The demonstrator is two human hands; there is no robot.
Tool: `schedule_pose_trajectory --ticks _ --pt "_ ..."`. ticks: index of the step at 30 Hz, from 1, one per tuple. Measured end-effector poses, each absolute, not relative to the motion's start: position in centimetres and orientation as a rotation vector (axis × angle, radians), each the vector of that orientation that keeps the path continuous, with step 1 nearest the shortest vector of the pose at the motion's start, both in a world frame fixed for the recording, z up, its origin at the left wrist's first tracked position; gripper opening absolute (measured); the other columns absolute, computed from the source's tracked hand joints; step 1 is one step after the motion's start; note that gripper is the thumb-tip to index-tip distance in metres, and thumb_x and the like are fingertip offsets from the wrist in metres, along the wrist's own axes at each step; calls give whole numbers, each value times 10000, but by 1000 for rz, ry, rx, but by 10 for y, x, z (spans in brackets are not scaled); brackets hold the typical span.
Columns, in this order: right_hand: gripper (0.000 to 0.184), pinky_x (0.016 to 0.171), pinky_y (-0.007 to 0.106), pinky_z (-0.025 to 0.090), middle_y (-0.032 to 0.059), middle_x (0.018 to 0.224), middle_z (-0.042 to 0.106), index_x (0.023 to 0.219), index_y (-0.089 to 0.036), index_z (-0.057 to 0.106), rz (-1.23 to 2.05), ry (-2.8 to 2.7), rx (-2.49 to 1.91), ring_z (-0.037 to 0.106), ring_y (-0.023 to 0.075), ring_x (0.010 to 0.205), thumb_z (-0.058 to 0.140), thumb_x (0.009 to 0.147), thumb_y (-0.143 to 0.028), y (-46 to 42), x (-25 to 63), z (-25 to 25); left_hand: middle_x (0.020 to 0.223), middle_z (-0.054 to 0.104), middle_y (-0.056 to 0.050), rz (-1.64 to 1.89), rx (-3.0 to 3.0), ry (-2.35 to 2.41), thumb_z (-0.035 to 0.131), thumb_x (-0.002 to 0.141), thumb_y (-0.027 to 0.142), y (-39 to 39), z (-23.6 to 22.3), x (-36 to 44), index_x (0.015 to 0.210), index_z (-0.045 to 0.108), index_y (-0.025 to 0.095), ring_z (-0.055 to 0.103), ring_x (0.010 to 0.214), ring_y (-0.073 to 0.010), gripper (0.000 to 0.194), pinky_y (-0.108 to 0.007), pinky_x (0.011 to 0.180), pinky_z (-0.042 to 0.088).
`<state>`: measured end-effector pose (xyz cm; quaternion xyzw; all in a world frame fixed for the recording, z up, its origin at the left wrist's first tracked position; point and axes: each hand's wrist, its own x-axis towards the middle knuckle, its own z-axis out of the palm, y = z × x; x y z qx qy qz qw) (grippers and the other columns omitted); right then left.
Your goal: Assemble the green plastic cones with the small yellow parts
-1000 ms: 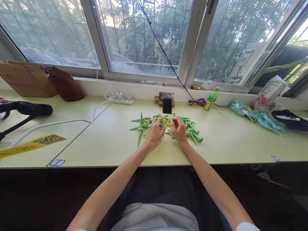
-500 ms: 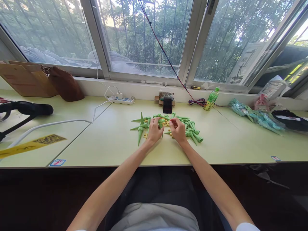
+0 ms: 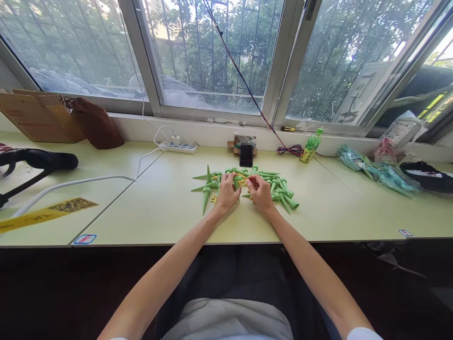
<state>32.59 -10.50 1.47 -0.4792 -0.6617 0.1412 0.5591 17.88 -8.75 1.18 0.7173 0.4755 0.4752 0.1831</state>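
My left hand [image 3: 227, 191] is closed round a green plastic spike [image 3: 237, 181], whose capped end shows between thumb and fingers. Just right of it, my right hand [image 3: 261, 192] is pinched, and its fingertips touch or nearly touch a small yellow piece [image 3: 245, 183]. Fingers hide part of both things. More green spikes with ringed caps lie to the left [image 3: 206, 191] and in a heap on the right [image 3: 285, 196]. Small yellow pieces [image 3: 214, 200] lie scattered among them.
A phone [image 3: 246, 155] leans on a small box behind the spikes. Farther back stand a green drink bottle [image 3: 311, 146] and a power strip [image 3: 179, 147]. Plastic-wrapped teal items [image 3: 384, 174] lie at right. A white cable [image 3: 88, 179] crosses the table [image 3: 159, 217] at left.
My right hand has shifted slightly left, closer to the green spike in my left hand. My left hand stays nearly still.
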Motion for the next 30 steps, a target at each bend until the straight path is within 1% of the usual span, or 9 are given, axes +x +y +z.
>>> schedule_pose_trajectory --ticks 4,9,14,23,27,30 --pt "219 615 286 473 36 793 672 901 -193 617 344 -1588 -1135 561 146 583 526 905 -393 -105 326 14 1167 524 -96 1343 2025 1343 661 781 88 -88 12 179 1201 563 181 557 624 -103 441 -346 771 551" --pt "241 611 284 474 50 831 695 921 -190 635 365 -1606 -1139 574 152 600 534 906 -409 -107 326 15 1160 525 -96 1363 2021 1337 662 778 94 -87 11 179 1194 570 190 564 636 -112 437 -344 747 552" --pt "249 607 282 475 59 874 706 928 -188 642 386 -1614 -1132 577 152 612 550 904 -418 -106 327 14 1155 523 -86 1370 2023 1323 656 783 95 -86 10 180 1200 571 197 564 635 -104 438 -339 759 557" --pt "264 614 289 485 59 870 705 936 -187 668 402 -1621 -1124 569 154 612 578 901 -433 -106 327 15 1133 520 -75 1384 2040 1296 651 787 107 -85 8 179 1198 580 210 560 632 -96 430 -331 758 559" --pt "273 585 284 478 62 882 700 949 -184 671 433 -1615 -1113 557 149 604 594 893 -440 -105 327 14 1132 521 -82 1383 2049 1304 647 785 109 -85 8 179 1200 587 196 563 666 -107 428 -323 752 555" --pt "270 584 283 477 61 888 697 953 -180 672 447 -1613 -1094 561 148 610 594 894 -431 -104 327 13 1142 521 -93 1375 2066 1297 636 791 110 -86 9 178 1211 591 188 587 743 -133 429 -316 756 553"
